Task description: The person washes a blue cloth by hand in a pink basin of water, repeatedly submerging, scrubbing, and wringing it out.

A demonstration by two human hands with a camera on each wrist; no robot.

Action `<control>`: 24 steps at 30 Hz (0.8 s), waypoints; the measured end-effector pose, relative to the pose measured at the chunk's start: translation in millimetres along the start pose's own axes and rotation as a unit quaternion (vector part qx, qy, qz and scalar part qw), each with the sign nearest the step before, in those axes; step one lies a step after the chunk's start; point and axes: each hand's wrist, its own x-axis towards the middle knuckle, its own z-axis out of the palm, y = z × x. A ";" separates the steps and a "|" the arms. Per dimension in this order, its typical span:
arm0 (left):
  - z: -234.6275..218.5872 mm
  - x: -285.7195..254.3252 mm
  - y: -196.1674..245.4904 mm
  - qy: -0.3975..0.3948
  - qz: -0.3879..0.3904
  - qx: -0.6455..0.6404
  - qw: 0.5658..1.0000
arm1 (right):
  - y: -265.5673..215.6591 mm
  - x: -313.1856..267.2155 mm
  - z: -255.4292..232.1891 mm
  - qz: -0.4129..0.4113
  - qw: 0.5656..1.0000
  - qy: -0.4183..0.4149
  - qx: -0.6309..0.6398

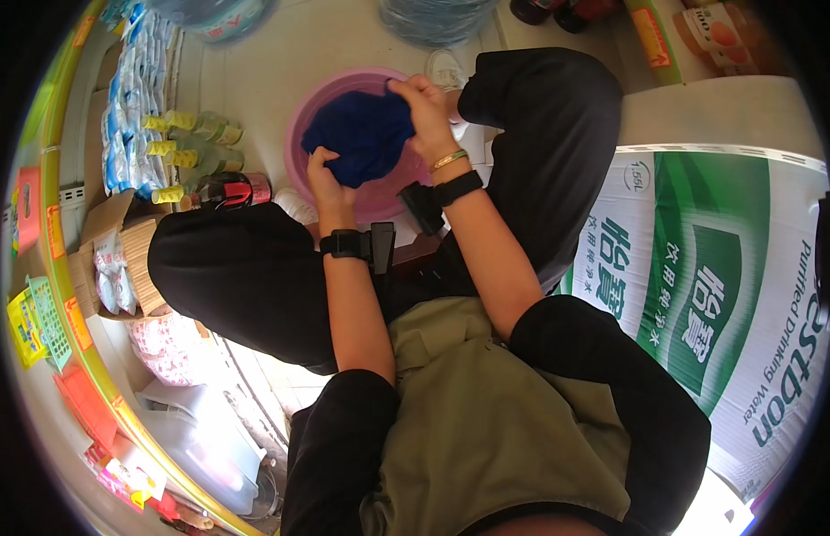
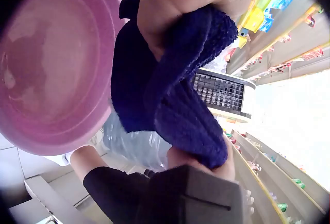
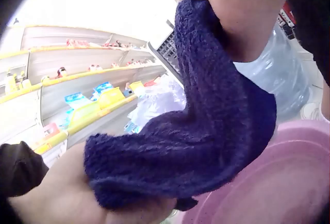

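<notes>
A dark blue fuzzy towel [image 1: 360,136] is held up between my two hands over a pink basin [image 1: 294,147]. My left hand [image 1: 331,186] grips its near left edge, thumb on top. At the far right edge, my right hand [image 1: 424,114] grips the same towel. The left wrist view has the towel [image 2: 139,79] folded and hanging between both hands, with the pink basin [image 2: 105,87] beside it. In the right wrist view the towel [image 3: 221,115] bends from one hand to the other. Some fingertips are hidden behind the cloth.
Large water bottles [image 1: 437,18] stand beyond the basin. Several drink bottles [image 1: 205,159] and a cardboard box [image 1: 138,259] are on the left. A Cestbon water carton [image 1: 701,295] is at the right. Shelves [image 3: 77,54] of goods line one side.
</notes>
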 end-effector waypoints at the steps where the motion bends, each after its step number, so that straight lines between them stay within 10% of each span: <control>1: 6.2 -3.4 0.5 0.000 -0.001 0.000 1.000 | 6.1 -4.8 3.9 -0.001 1.000 0.001 -0.001; 7: 9.5 -1.1 -19.8 -0.064 -0.045 -0.031 0.996 | 35.7 -22.8 18.8 -0.145 0.938 -0.152 -0.277; 19: 7.4 -10.0 -43.8 -0.013 0.035 0.302 0.953 | 44.3 31.4 -36.8 -0.233 0.833 0.043 -0.500; 24: 18.2 -5.5 -8.2 0.018 0.046 0.233 0.971 | 53.1 44.6 -70.3 -0.213 0.883 0.141 -0.395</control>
